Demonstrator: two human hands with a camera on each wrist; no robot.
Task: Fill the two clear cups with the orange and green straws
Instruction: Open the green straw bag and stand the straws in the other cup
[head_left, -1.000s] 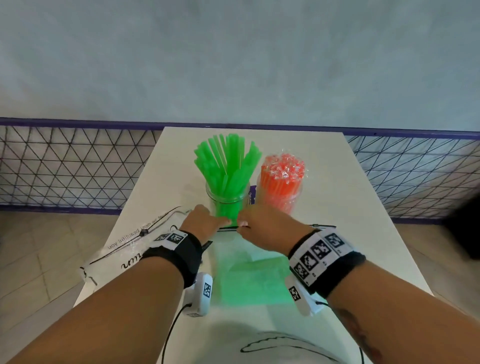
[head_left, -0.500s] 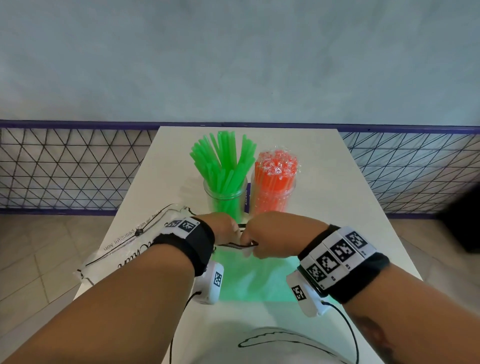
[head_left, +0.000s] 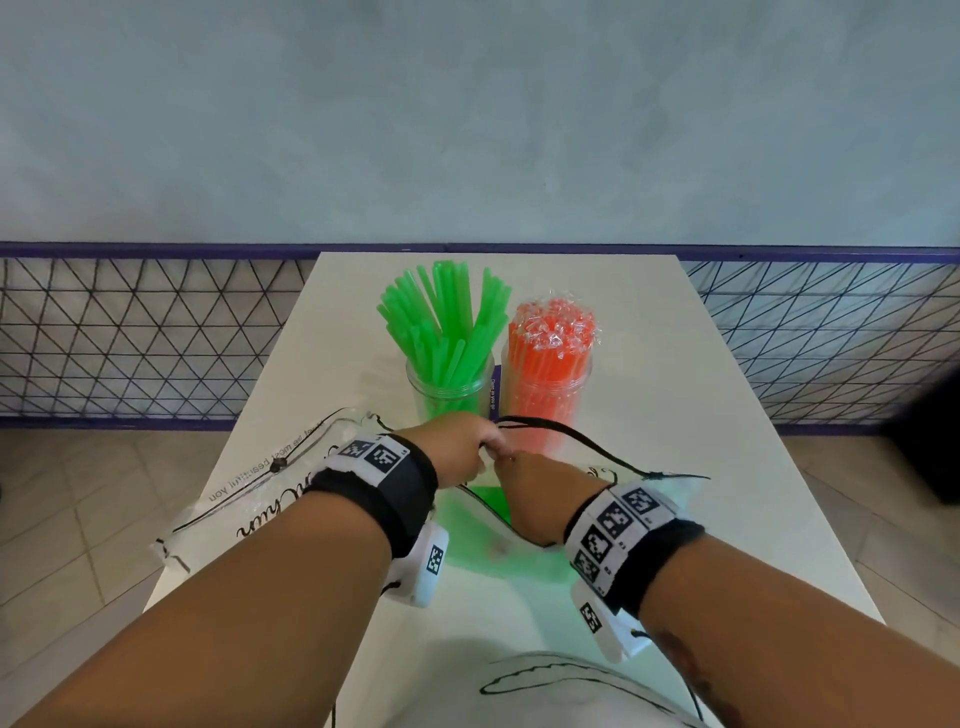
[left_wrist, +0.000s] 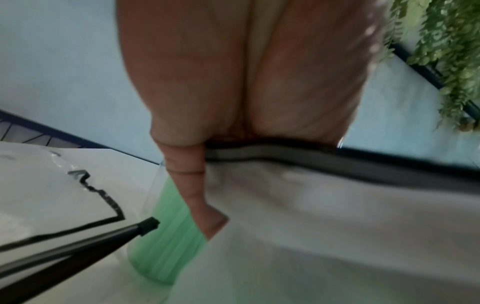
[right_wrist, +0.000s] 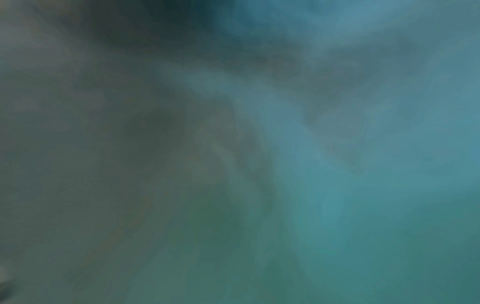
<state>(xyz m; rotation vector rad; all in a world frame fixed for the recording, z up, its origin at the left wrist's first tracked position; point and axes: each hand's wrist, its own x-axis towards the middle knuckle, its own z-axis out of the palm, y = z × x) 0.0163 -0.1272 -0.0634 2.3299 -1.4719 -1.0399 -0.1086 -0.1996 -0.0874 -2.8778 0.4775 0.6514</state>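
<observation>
Clear printed bag (head_left: 249, 499) lies flat at the bench's (head_left: 701, 467) left edge, black drawstring across it. Left hand (head_left: 457, 447) is near the bench middle, fingers curled, pinching the black-trimmed rim of a 2nd clear bag (head_left: 670, 486); left wrist view shows the fingers (left_wrist: 192, 185) folded over that rim (left_wrist: 337, 162), blurred. A green tint (head_left: 488, 540) shows through the bag film below the hands; can't tell if that is straws or a reflection. Right hand (head_left: 540, 488) is just beside the left, touching or nearly so, fingers curled under at the same bag opening; exact grip is hidden in the head view, and the right wrist view is only a dark blur. A black cord (head_left: 582, 439) loops from the hands toward the right edge.

Behind the hands, toward the far edge: left clear cup (head_left: 449, 395) holds loose green straws (head_left: 447, 322), fanned out. Right clear cup (head_left: 545, 400), just beside it, holds orange straws (head_left: 550, 353) upright in clear wrap, bunched at the top.
</observation>
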